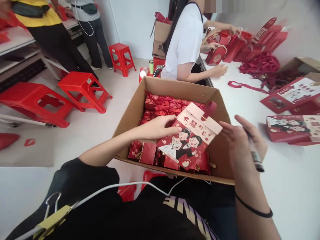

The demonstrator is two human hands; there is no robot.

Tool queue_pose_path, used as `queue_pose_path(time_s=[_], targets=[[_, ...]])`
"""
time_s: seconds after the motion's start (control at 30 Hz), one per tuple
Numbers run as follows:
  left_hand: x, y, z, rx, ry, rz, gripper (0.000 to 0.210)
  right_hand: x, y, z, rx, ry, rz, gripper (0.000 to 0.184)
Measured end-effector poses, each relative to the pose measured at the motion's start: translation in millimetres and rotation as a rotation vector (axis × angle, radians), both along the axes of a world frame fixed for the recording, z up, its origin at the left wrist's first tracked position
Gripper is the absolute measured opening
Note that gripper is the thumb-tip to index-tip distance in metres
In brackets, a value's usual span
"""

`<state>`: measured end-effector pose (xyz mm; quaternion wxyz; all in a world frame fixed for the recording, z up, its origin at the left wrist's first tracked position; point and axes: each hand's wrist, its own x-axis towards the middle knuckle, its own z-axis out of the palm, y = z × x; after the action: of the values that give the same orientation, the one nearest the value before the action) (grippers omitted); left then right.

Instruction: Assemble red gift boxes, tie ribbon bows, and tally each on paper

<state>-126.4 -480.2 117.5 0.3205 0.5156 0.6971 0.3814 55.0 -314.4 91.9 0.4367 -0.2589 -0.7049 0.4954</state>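
1. Left hand (166, 126) grasps a flat-looking red box (187, 143) with a cartoon couple on it; the box is tilted over the carton (180, 87), hiding part of its contents.
2. Right hand (241, 143) holds a pen (253, 151), fingers partly spread; fingertips are by the box's upper corner, contact cannot be told.
3. Small red boxes (150, 151) fill much of the carton, many with ribbon bows; its walls rise around them.
4. White cable (127, 184) crosses the wearer's black shirt, near side of carton.
5. White table (237, 106) at right bears a ribbon pile (260, 65), a printed red box (287, 128) and red bags (235, 48).
6. Person in a white shirt (186, 40) sits beyond the carton, beside the table.
7. Room: pale floor (100, 133), white wall (136, 26), three red stools (80, 83) at left; two people stand near another table (17, 46).
8. Green bottle (151, 66) stands behind the carton.
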Motion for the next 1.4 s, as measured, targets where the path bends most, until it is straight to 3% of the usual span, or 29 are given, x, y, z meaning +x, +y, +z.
queue_pose_path(time_s=[0.13, 0.27, 0.37, 0.5, 0.63, 0.73, 0.83, 0.97, 1.1, 1.23, 1.4], targets=[[-23.8, -19.1, -4.2, 0.015, -0.138, 0.195, 0.047, 36.5, 16.8, -17.0, -0.082, -0.071, -0.101, 0.032], [-55.1, -43.8, 1.8, -0.135, -0.252, 0.31, 0.048, 72.1, 23.4, -42.6, 0.027, -0.322, -0.197, 0.035], [-80.7, -53.4, 6.6, -0.326, -0.257, 0.269, 0.047, 83.4, 21.4, -59.6, 0.082, -0.446, -0.137, 0.038], [-108.4, -49.5, -0.7, -0.579, -0.17, 0.085, 0.045, 84.7, 18.7, -74.6, 0.173, -0.62, -0.096, 0.039], [-110.0, -33.4, -23.3, -0.564, -0.253, 0.014, 0.043, 83.0, 16.3, -78.1, 0.297, -0.684, -0.112, 0.037], [-92.2, -11.0, -44.3, -0.346, -0.296, 0.053, 0.051, 82.1, 13.6, -76.6, 0.312, -0.684, -0.114, 0.033], [-63.5, 22.5, -67.1, -0.1, -0.203, 0.038, 0.059, 81.0, 11.5, -75.6, 0.281, -0.657, -0.123, 0.028], [-22.5, 73.6, -104.8, 0.073, -0.146, -0.058, 0.054, 79.5, 10.1, -76.4, 0.261, -0.646, -0.142, 0.025], [4.8, 110.0, -150.1, 0.1, 0.056, -0.122, 0.041, 78.8, 7.4, -76.5, 0.268, -0.62, -0.142, 0.022], [11.5, 120.5, -180.8, 0.121, 0.152, -0.173, 0.043, 77.4, 5.2, -75.1, 0.283, -0.574, -0.138, 0.019], [-0.2, 107.6, -184.4, 0.083, 0.21, -0.129, 0.035, 75.0, 5.6, -74.7, 0.319, -0.553, -0.107, 0.019]])
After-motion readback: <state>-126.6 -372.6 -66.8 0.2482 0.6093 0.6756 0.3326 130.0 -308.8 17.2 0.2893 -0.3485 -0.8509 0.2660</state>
